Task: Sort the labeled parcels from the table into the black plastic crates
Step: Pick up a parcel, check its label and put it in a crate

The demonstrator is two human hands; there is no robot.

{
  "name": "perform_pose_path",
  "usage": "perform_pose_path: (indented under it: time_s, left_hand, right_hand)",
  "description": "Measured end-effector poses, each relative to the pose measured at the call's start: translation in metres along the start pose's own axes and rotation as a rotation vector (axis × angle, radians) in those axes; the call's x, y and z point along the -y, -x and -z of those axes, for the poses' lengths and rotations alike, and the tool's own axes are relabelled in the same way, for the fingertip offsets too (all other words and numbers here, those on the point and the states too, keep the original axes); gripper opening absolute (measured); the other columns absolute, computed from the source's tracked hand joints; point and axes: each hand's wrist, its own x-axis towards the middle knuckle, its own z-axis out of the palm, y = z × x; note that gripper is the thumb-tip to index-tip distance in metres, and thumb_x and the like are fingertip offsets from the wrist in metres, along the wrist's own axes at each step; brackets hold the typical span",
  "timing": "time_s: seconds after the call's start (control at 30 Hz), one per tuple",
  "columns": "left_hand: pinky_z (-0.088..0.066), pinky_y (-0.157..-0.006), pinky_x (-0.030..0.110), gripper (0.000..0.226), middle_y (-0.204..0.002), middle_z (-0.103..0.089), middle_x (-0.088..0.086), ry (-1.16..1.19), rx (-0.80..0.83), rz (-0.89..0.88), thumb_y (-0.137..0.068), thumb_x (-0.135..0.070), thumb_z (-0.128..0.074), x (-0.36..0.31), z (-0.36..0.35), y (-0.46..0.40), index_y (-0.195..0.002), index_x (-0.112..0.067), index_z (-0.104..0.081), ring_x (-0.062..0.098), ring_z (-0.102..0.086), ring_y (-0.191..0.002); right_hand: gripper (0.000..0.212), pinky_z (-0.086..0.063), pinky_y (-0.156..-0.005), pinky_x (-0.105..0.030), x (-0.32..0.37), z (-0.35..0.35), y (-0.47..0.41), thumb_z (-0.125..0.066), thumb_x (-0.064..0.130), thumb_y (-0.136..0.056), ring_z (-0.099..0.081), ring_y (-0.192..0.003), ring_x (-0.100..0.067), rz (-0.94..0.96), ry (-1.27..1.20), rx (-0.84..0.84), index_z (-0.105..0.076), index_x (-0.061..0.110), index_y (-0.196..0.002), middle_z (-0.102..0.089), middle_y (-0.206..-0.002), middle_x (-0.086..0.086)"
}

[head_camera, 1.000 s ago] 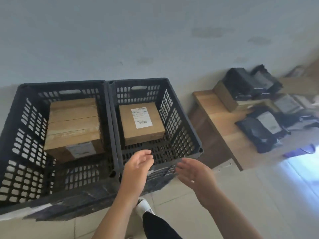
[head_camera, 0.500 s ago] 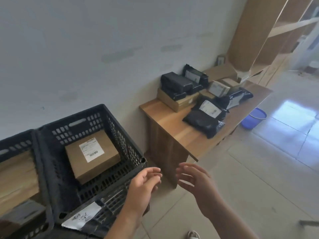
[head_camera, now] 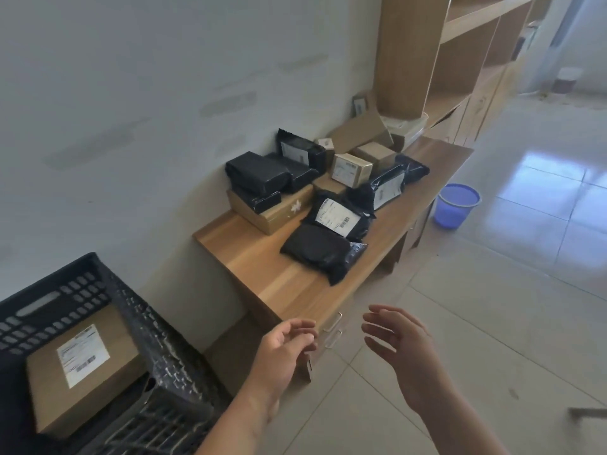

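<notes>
A black plastic crate [head_camera: 164, 349] stands at the lower left with a labeled cardboard box [head_camera: 82, 369] inside it. On the wooden table [head_camera: 262, 267] lie several parcels: black poly bags, one plain [head_camera: 322, 251] and one with a white label [head_camera: 338, 218], plus small cardboard boxes [head_camera: 351, 169] further back. My left hand [head_camera: 282, 349] and my right hand [head_camera: 404, 349] hover empty in front of the table's near corner, fingers relaxed and apart.
A wooden shelf unit [head_camera: 427, 60] rises behind the table's far end. A blue bucket [head_camera: 456, 205] sits on the tiled floor right of the table. A pale wall runs behind the crate and table.
The view has swung right from the crates toward the table. Both empty hands have moved away from the crate toward the table's near corner.
</notes>
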Motion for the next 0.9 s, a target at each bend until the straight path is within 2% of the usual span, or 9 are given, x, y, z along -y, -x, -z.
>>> perform_pose_path:
  time_s: [0.27,0.43,0.53,0.67,0.8,0.9]
  left_hand:
    - [-0.06,-0.081,0.025,0.018,-0.102,-0.078,0.001,-0.057,-0.019,-0.01,-0.096,-0.01,-0.067,-0.034,-0.031,-0.091,-0.104,-0.023,-0.078,0.015,-0.072,-0.095]
    - [-0.054,-0.085,0.028,0.018,-0.109,-0.074,-0.003,-0.181,0.037,-0.05,-0.098,-0.016,-0.067,-0.061,-0.058,-0.194,-0.108,-0.029,-0.075,0.014,-0.067,-0.108]
    - [-0.048,-0.083,0.028,0.017,-0.107,-0.072,-0.002,-0.179,-0.03,-0.086,-0.097,-0.016,-0.067,-0.088,-0.072,-0.266,-0.103,-0.03,-0.074,0.013,-0.065,-0.107]
    - [-0.047,-0.077,0.022,0.012,-0.101,-0.071,-0.012,-0.159,-0.134,-0.095,-0.095,-0.023,-0.069,-0.12,-0.082,-0.346,-0.097,-0.035,-0.072,0.004,-0.064,-0.099]
    - [-0.041,-0.07,0.019,0.012,-0.101,-0.066,-0.014,-0.131,-0.203,0.011,-0.097,-0.024,-0.067,-0.121,-0.09,-0.405,-0.109,-0.027,-0.068,0.0,-0.059,-0.092]
    - [-0.045,-0.077,0.027,0.011,-0.105,-0.066,-0.009,-0.088,-0.213,0.121,-0.099,-0.022,-0.065,-0.108,-0.097,-0.431,-0.11,-0.023,-0.065,0.002,-0.058,-0.093]
  right_hand:
    - [0.02,-0.059,-0.076,-0.035,0.037,0.015,-0.078,-0.056,0.007,-0.102,-0.075,-0.079,-0.019,-0.025,0.005,0.001,-0.077,0.004,-0.103,-0.078,-0.092,-0.012]
    - [0.016,-0.06,-0.075,-0.033,0.088,-0.014,-0.154,-0.06,0.008,-0.101,-0.074,-0.081,-0.02,-0.025,0.134,0.068,-0.076,0.006,-0.102,-0.078,-0.091,-0.011]
    - [0.015,-0.059,-0.071,-0.031,0.122,-0.027,-0.197,-0.063,0.009,-0.1,-0.076,-0.082,-0.021,-0.006,0.181,0.074,-0.078,0.009,-0.098,-0.079,-0.09,-0.011]
    - [0.016,-0.059,-0.071,-0.031,0.154,-0.029,-0.246,-0.061,0.009,-0.102,-0.076,-0.083,-0.023,-0.064,0.235,0.016,-0.077,0.007,-0.099,-0.078,-0.095,-0.016]
    - [0.016,-0.058,-0.074,-0.033,0.176,-0.035,-0.289,-0.059,0.006,-0.103,-0.073,-0.087,-0.028,-0.114,0.302,-0.033,-0.074,0.001,-0.103,-0.076,-0.099,-0.02]
    - [0.017,-0.059,-0.075,-0.034,0.195,-0.038,-0.318,-0.059,0.004,-0.102,-0.073,-0.087,-0.029,-0.104,0.327,-0.023,-0.076,0.002,-0.101,-0.076,-0.097,-0.019]
